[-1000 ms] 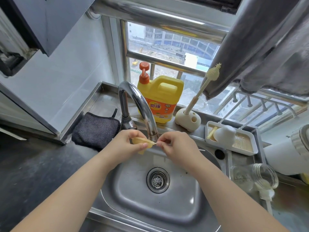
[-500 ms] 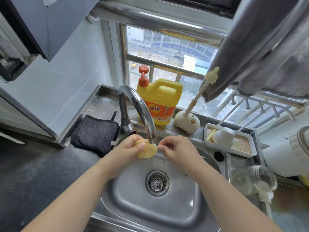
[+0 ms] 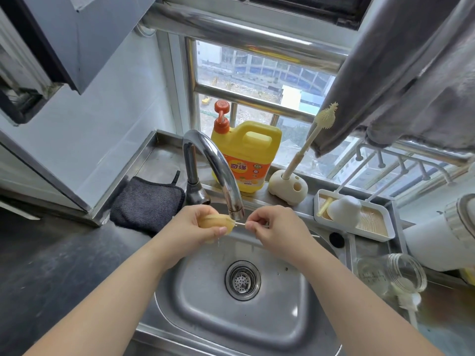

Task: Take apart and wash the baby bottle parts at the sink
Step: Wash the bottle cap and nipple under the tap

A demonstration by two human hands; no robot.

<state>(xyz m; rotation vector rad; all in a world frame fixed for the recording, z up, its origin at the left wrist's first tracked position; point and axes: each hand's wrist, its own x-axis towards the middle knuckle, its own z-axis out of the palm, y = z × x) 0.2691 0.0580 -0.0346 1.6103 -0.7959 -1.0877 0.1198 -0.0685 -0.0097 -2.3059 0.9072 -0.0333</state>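
Left hand (image 3: 198, 224) grips the yellow teat (image 3: 216, 224) just under the tap (image 3: 236, 214), above the sink (image 3: 295, 317). Right hand (image 3: 267, 224) pinches a thin brush (image 3: 240, 224) at the teat's tip. Since a moment ago the teat has turned tip-rightward — cleaning of its hole appears under way. Both forearms converge, wrists level.

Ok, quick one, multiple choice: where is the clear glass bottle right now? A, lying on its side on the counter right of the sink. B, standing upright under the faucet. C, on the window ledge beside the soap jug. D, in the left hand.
A: the clear glass bottle lies on its side on the counter, to the right of the sink, its mouth open and no hand touching it.
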